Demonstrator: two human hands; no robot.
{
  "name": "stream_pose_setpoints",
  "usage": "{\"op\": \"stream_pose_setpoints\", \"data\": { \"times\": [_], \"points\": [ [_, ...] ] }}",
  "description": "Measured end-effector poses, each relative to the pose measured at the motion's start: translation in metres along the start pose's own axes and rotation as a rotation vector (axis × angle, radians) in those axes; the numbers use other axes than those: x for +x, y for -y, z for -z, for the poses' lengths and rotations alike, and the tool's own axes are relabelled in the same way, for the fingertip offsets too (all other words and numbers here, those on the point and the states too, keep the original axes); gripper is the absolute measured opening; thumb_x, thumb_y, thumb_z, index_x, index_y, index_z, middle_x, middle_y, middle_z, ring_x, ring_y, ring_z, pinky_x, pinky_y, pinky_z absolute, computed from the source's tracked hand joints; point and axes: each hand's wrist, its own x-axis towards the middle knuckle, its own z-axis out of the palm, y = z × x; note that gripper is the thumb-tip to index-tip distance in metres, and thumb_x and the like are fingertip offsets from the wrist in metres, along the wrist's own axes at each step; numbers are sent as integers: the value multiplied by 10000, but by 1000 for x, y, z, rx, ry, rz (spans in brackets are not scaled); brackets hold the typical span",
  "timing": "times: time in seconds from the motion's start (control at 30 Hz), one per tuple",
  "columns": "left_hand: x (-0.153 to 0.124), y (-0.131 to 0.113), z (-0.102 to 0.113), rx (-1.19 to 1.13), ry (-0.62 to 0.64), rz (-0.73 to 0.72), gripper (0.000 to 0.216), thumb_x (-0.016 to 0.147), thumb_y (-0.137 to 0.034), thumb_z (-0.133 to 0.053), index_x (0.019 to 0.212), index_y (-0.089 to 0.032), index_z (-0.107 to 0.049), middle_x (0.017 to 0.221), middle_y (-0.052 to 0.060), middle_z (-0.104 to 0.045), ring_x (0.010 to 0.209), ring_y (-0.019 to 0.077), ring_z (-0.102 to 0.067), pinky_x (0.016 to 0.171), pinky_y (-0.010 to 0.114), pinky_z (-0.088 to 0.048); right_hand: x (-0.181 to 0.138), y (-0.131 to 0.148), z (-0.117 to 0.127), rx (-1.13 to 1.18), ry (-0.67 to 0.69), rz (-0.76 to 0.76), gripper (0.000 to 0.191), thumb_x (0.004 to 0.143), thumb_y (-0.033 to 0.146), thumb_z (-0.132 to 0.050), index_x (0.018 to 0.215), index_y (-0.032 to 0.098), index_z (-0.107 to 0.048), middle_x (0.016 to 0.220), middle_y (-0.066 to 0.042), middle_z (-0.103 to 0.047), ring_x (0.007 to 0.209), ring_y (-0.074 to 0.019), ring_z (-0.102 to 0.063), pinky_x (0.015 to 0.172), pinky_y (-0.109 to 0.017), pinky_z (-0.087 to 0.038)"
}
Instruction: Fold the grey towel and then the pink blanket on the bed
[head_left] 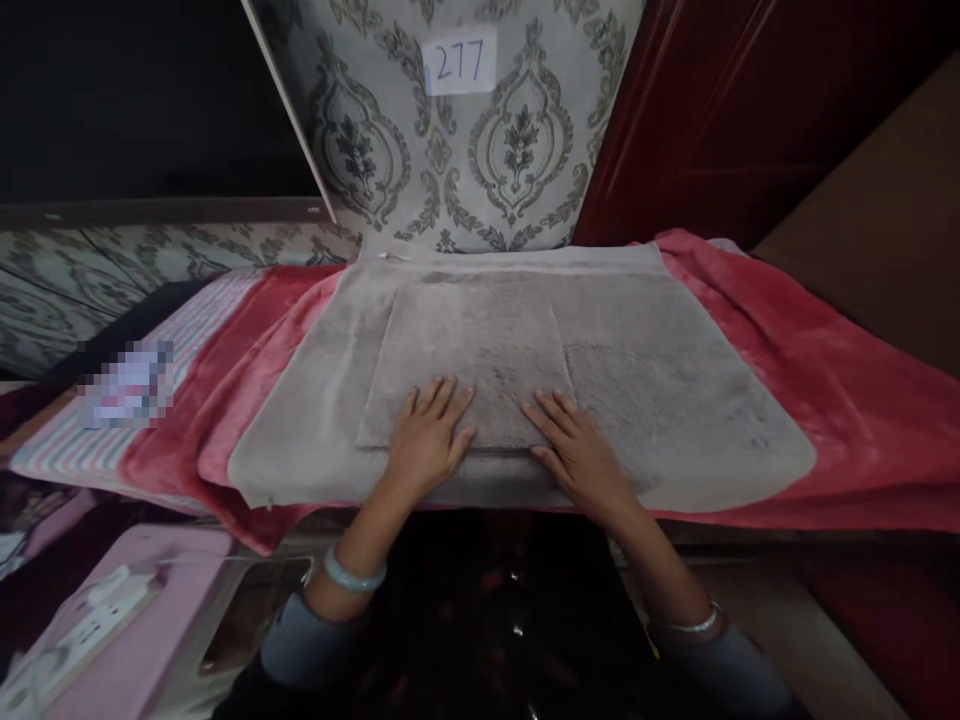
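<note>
A rectangular piece of grey plush fabric (480, 340) lies flat on a larger grey plush cloth (675, 420). Near its front left corner, my left hand (426, 440) rests with fingers spread on the smaller piece. My right hand (577, 450) lies flat at the front right corner, fingertips on the piece and the palm over the larger cloth. Neither hand holds anything. The larger cloth is spread over a red blanket (862, 400), which shows on both sides.
A striped cloth (75, 440) with a blurred item on it covers the left end. Below, a white power strip (90, 640) sits on a pink surface (172, 570). A screen (150, 100) hangs at upper left. A paper marked 277 (460, 62) is on the patterned wall.
</note>
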Motion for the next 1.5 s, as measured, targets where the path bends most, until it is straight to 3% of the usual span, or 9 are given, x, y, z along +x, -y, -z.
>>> {"op": "stream_pose_setpoints", "data": {
  "times": [0.2,0.4,0.53,0.67,0.83,0.93,1.03,1.23,1.5],
  "points": [
    [-27,45,-1,53,-50,148,581,992,-485,-368,1503,-223,-460,1577,112,-422,1476,326,-361,1169,604,-309,-24,-10,-12,38,-131,-89,534,1046,445,-352,1561,308,-375,1614,-51,-340,1486,-334,-274,1142,-592,-319],
    [-48,74,-7,-34,-227,245,570,1016,-428,-270,1421,-144,-553,1506,172,-509,1387,305,-492,1135,543,-377,-26,-9,-12,280,-243,-195,588,1017,552,-378,1524,262,-445,1613,-105,-331,1441,-338,-362,1166,-610,-279],
    [-51,77,-13,-65,-305,258,562,1009,-447,-291,1375,-147,-596,1449,184,-566,1358,312,-520,1130,538,-381,-22,-8,-1,694,-348,-326,638,958,578,-515,1505,254,-467,1546,-105,-446,1419,-292,-410,1182,-523,-313],
    [-48,83,-16,-116,-337,267,560,992,-477,-326,1345,-156,-619,1422,180,-592,1330,319,-546,1108,537,-411,-15,-6,13,1207,-459,-562,612,826,484,-737,1385,291,-583,1481,-77,-527,1340,-260,-505,1098,-428,-433],
    [-46,90,-18,-209,-354,278,565,966,-512,-376,1324,-155,-627,1357,165,-645,1278,313,-591,1079,526,-456,-7,1,18,1751,-517,-783,379,723,310,-777,1090,260,-697,1149,-35,-714,954,-180,-673,720,-265,-572],
    [-47,88,-18,-204,-370,290,558,969,-500,-369,1328,-155,-622,1366,167,-638,1288,319,-582,1083,540,-446,-5,10,12,1961,-457,-815,189,732,215,-742,901,237,-659,982,-6,-730,810,-162,-665,732,-299,-593],
    [-47,84,-17,-189,-373,293,566,973,-487,-361,1333,-135,-618,1370,183,-631,1299,331,-572,1087,548,-434,-1,23,4,2051,-447,-828,185,737,172,-738,843,245,-605,912,19,-719,777,-160,-660,785,-339,-604],
    [-47,81,-16,-190,-373,291,574,981,-494,-340,1332,-133,-615,1372,187,-628,1305,333,-565,1092,549,-422,10,47,0,2102,-364,-823,255,722,196,-772,888,244,-584,977,-4,-717,939,-222,-680,918,-485,-581],
    [-47,82,-20,-256,-407,311,547,973,-508,-376,1322,-163,-618,1365,168,-636,1296,322,-569,1108,558,-412,28,70,2,2024,-333,-921,397,727,220,-801,1063,231,-590,1143,-42,-696,915,-264,-700,826,-499,-623]
  ]
}}
